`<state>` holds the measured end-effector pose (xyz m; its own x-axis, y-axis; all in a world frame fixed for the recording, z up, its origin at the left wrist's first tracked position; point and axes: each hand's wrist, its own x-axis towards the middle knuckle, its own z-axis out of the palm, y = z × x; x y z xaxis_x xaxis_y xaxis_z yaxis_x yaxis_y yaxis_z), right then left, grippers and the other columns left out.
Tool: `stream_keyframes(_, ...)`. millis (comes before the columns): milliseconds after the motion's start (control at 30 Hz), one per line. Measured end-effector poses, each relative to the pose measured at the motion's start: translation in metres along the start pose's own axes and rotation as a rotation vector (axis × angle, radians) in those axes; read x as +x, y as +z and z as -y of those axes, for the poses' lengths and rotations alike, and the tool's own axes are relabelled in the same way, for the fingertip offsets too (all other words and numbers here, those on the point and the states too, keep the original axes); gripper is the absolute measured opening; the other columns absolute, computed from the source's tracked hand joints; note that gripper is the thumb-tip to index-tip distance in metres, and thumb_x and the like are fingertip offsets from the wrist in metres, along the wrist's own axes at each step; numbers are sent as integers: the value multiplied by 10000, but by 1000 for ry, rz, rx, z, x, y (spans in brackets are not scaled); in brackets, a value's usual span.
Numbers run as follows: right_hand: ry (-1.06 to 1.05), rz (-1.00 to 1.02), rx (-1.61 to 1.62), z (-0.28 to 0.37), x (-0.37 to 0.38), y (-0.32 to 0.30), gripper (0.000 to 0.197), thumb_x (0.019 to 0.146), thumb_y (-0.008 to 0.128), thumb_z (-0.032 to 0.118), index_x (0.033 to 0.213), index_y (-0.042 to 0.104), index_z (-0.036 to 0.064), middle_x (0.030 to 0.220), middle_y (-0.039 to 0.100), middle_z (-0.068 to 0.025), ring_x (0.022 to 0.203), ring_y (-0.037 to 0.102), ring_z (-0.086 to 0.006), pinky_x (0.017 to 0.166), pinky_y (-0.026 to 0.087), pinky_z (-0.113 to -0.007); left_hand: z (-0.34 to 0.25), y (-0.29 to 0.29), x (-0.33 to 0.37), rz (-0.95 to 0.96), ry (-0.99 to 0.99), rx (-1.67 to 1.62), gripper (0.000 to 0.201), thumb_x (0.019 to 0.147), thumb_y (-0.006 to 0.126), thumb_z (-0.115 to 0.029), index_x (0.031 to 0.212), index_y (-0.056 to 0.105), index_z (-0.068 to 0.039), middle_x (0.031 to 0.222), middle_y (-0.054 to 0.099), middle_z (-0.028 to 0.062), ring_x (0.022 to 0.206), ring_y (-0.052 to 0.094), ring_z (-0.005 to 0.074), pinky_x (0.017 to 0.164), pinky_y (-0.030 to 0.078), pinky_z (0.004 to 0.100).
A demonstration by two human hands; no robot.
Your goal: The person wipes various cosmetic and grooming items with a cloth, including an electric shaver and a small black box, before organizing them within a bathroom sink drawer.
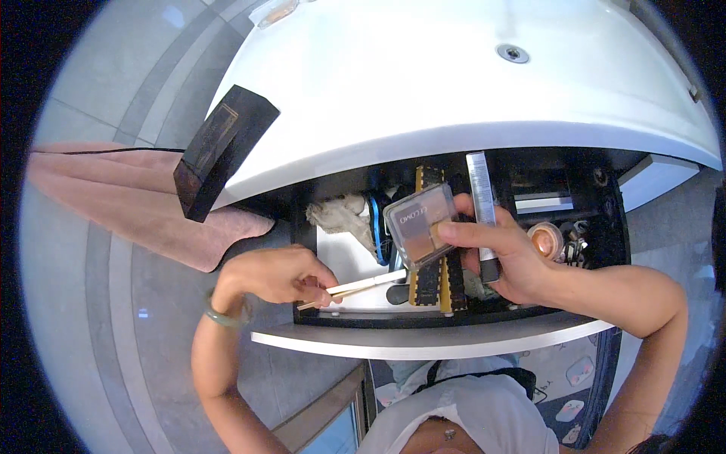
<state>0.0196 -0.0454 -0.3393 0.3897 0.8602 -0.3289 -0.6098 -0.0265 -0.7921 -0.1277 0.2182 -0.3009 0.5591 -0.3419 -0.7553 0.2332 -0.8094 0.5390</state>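
Gripping a clear-lidded makeup compact point(420, 224) between thumb and fingers, the right hand point(505, 261) is closed over the open drawer point(423, 339); a slim silver tube point(482, 208) is also clamped in the same hand, standing upright behind the thumb with its dark lower end showing below the fingers. The compact is tilted, its brown pans facing up, raised above the drawer's contents rather than resting on them.

The left hand point(278, 275) is curled shut at the drawer's left front corner, pinching thin pale makeup brushes point(361, 285) whose handles point rightward across a white tray point(349, 266) inside the drawer. A green bangle point(224, 313) circles the left wrist.

Below and behind the compact lie two long black-and-gold strips point(441, 281), running front to back. A crumpled pale cloth point(344, 213) sits at the drawer's rear left, just beside a blue-rimmed round object point(376, 227). To the right of the right hand rests a small round pot point(546, 239) with a peach-coloured inside, near a tangle of small dark items.

Above the drawer spans the white basin point(454, 83) with its metal drain point(512, 53). A dark box point(221, 148) stands at the basin's left edge, over a pink mat point(128, 198) on the grey tiled floor point(98, 83).
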Motion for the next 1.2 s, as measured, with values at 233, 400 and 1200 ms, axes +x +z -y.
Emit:
stream_keyframes(233,-69,101,17,2,-6,4,297,803,723,272,1025,613,108,909,626,9,819,548,-74,670,370,-221,-38,27,21,-159,256,-713,271,1001,456,-192,1170,520,10,980,648,93,906,626,146,807,542,297)
stream_keyframes(400,-116,82,127,3,-12,8,291,811,725,199,1035,586,76,899,632,-22,781,600,-85,629,472,-237,-57,47,51,-100,320,-902,247,1001,425,-144,1158,504,30,997,641,109,935,629,160,824,536,290)
stream_keyframes(1200,-107,-67,-170,13,-43,-9,335,783,742,266,1014,598,70,831,603,9,684,504,-67,593,359,-234,74,18,82,-898,-86,565,428,864,600,-166,1240,505,15,1188,569,254,1001,594,408,871,499,414)
